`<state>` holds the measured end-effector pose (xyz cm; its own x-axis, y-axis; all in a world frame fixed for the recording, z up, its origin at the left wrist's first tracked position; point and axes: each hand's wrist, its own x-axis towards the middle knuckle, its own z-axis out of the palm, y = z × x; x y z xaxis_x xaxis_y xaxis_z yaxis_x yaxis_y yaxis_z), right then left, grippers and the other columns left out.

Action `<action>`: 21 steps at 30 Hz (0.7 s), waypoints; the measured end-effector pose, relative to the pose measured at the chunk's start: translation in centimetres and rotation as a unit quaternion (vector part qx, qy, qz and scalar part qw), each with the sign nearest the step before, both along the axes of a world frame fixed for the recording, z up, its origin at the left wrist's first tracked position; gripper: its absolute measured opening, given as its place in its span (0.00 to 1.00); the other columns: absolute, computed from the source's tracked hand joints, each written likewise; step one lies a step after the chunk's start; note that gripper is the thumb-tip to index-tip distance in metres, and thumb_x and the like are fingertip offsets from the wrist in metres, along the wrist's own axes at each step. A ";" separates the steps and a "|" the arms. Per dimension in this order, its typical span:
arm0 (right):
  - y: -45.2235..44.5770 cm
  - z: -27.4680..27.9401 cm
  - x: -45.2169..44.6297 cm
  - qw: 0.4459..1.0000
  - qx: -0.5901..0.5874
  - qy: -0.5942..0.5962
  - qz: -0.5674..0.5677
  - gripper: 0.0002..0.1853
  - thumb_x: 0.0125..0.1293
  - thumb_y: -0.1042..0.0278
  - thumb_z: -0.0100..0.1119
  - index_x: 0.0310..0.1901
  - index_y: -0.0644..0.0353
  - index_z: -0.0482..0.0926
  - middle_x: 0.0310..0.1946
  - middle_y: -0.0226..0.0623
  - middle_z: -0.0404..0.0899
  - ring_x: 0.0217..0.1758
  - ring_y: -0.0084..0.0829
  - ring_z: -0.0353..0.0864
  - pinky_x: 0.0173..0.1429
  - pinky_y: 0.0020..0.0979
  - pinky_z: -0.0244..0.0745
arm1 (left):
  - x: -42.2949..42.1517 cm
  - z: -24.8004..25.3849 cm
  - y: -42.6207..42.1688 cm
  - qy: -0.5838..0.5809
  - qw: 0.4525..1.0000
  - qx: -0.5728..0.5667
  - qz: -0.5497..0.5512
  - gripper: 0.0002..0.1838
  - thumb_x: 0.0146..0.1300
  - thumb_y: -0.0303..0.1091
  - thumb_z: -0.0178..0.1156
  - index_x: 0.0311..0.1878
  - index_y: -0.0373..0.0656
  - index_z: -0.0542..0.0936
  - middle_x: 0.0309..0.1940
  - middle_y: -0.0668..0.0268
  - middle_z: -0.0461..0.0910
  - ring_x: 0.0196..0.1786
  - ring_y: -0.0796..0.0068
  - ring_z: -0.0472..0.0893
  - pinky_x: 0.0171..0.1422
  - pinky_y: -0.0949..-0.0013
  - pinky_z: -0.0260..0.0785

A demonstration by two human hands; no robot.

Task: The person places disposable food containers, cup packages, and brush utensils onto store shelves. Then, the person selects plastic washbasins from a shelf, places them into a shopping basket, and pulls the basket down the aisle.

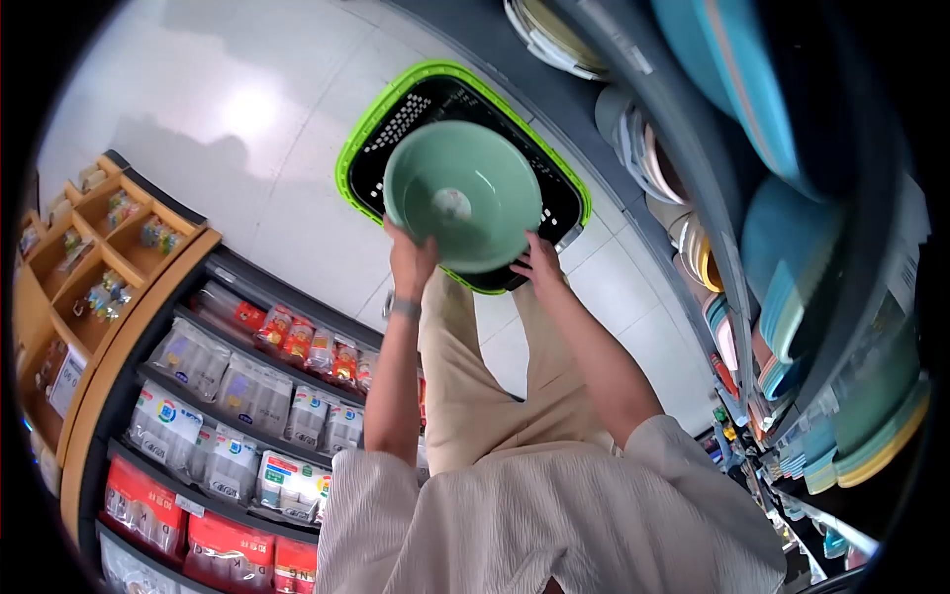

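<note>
A round pale green plastic basin (485, 233) with a small round label on its bottom is held between my two hands. My left hand (410, 259) grips its near left rim, thumb on the inside. On the near right side, my right hand (538, 261) has its fingers curled around the rim and outer wall. Below the basin is a black shopping basket (396, 124) with a bright green rim, its floor and walls partly hidden by the basin. Whether the basin touches the basket I cannot tell.
Shelves on the left carry bagged goods (257, 388) and red packs (230, 549). A wooden compartment display (148, 257) stands beyond them. Along the right, shelves hold stacked basins (792, 267). Pale floor tiles (287, 129) lie between the shelves.
</note>
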<state>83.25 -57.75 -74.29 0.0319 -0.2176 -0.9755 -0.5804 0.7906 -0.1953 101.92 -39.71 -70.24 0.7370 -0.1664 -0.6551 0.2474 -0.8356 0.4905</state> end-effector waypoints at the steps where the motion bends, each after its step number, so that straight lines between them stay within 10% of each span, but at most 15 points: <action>1: 0.0 1.5 -0.7 1.000 -0.006 -0.025 -0.001 0.35 0.68 0.42 0.60 0.68 0.57 0.67 0.64 0.42 0.72 0.63 0.42 0.77 0.58 0.47 0.80 | -0.7 3.0 1.1 -0.007 1.000 -0.024 -0.004 0.51 0.58 0.32 0.63 0.77 0.38 0.39 0.49 0.33 0.80 0.51 0.33 0.81 0.55 0.46 0.75; 6: 1.1 12.3 -2.2 0.990 -0.092 -0.098 0.037 0.23 0.66 0.68 0.60 0.62 0.63 0.73 0.52 0.37 0.80 0.57 0.32 0.79 0.61 0.35 0.76 | -3.3 17.6 4.6 -0.025 0.994 -0.104 0.010 0.50 0.58 0.28 0.61 0.78 0.41 0.40 0.53 0.34 0.78 0.54 0.35 0.81 0.57 0.49 0.75; 17: 1.7 37.9 0.4 0.932 -0.229 -0.277 0.039 0.28 0.61 0.75 0.57 0.64 0.68 0.71 0.56 0.40 0.79 0.58 0.31 0.78 0.62 0.34 0.72 | 1.1 38.9 7.1 -0.060 0.987 -0.144 0.027 0.27 0.61 0.27 0.64 0.61 0.33 0.66 0.49 0.41 0.80 0.50 0.47 0.83 0.55 0.53 0.73; 21: 1.3 44.2 0.7 0.889 -0.293 -0.347 0.057 0.28 0.62 0.76 0.55 0.66 0.68 0.69 0.57 0.42 0.78 0.60 0.32 0.77 0.64 0.34 0.72 | 2.9 44.8 5.7 -0.346 0.925 -0.157 0.032 0.20 0.63 0.29 0.66 0.53 0.33 0.71 0.40 0.46 0.81 0.44 0.50 0.82 0.51 0.56 0.72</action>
<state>83.97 -56.50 -30.10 0.6360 -0.6387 -0.4331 -0.2303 0.3786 -0.8964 104.77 -34.05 -25.45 0.9766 -0.2093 0.0491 -0.1714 -0.6202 0.7655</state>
